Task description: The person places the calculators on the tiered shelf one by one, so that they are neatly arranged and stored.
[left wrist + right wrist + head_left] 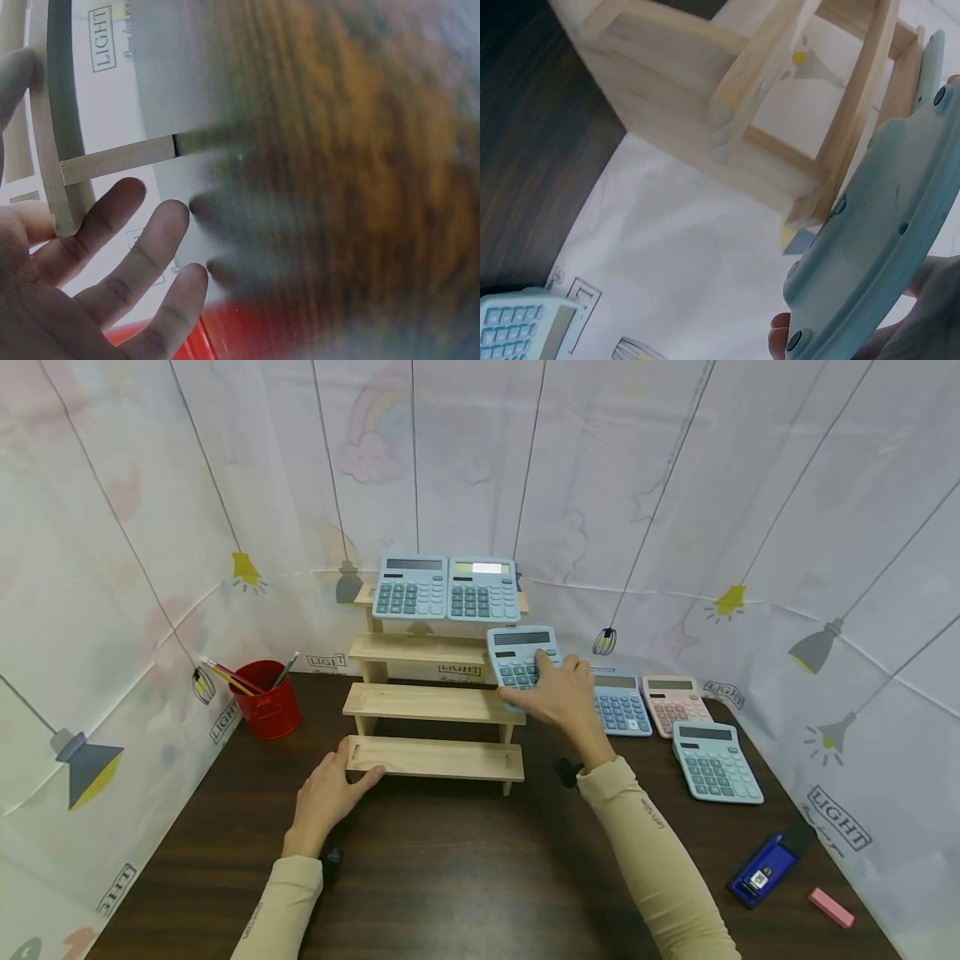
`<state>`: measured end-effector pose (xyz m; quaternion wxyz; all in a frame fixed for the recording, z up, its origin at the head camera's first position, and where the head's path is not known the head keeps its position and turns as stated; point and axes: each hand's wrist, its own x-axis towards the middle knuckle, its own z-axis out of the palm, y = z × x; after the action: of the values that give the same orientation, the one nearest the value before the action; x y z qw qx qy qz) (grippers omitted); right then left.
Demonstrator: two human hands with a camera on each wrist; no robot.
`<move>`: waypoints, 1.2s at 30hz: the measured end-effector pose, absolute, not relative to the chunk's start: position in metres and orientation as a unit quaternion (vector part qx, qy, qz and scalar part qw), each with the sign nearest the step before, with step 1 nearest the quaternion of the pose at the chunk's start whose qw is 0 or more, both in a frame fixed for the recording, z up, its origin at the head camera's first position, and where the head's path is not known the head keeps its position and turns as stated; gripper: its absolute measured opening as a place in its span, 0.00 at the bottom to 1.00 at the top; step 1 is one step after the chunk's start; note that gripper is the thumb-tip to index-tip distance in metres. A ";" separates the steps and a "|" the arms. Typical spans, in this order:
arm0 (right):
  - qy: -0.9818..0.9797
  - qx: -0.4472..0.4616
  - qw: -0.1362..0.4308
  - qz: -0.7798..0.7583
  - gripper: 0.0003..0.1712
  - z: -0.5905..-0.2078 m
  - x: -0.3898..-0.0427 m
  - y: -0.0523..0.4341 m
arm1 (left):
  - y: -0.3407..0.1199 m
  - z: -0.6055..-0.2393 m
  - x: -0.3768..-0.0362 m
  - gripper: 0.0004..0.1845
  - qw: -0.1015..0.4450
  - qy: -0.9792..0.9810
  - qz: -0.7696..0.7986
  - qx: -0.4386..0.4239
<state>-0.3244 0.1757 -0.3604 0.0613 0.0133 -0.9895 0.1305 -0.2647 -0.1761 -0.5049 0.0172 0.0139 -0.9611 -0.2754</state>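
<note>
A dark wooden tabletop (pixel 465 877) filled the lower half of the head view, walled in by a pale printed curtain (pixel 675 485). At the centre stood a four-step wooden rack (pixel 438 703), its top step carrying two blue calculators (pixel 447 587) side by side. The right hand (pixel 564 693), just right of centre, gripped a third blue calculator (pixel 519 653) at the right end of the rack, beside the second step from the top, tilted with its keys facing the camera; its fingers (pixel 551 662) curled over the keypad, and in the right wrist view the calculator's underside (pixel 877 217) showed with fingertips beneath it. The left hand (pixel 330 793), lower left of centre, rested on the tabletop with its fingers (pixel 142 255) spread and straight, the thumb touching the left end of the rack's lowest step. To the right of the rack lay three more calculators: a blue one (pixel 619 700), a pink one (pixel 673 702) and another blue one (pixel 714 762). A red cup of pencils (pixel 266 697) stood at the left, and a blue stapler (pixel 767 865) and a pink eraser (pixel 830 907) lay at the lower right.
</note>
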 end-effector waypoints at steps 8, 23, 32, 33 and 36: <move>-0.991 0.019 0.064 0.115 0.63 -0.358 -0.332 0.153 | -0.175 -0.506 -0.265 0.55 0.024 -0.960 -0.278 0.014; -0.978 0.031 0.093 0.184 0.66 -0.376 -0.340 0.125 | -0.176 -0.507 -0.265 0.56 0.016 -0.961 -0.275 0.017; -0.974 0.050 0.075 0.207 0.67 -0.381 -0.343 0.115 | -0.176 -0.507 -0.265 0.56 0.024 -0.962 -0.273 0.013; -0.974 0.050 0.073 0.210 0.67 -0.380 -0.344 0.113 | -0.176 -0.507 -0.265 0.56 0.024 -0.962 -0.273 0.013; -0.973 0.049 0.068 0.215 0.67 -0.380 -0.346 0.108 | -0.176 -0.507 -0.265 0.56 0.023 -0.962 -0.272 0.013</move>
<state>-0.3458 0.1081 -0.3796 0.0680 0.0493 -0.9731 0.2147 -0.2650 -0.1760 -0.5073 0.0226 0.0132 -0.9620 -0.2720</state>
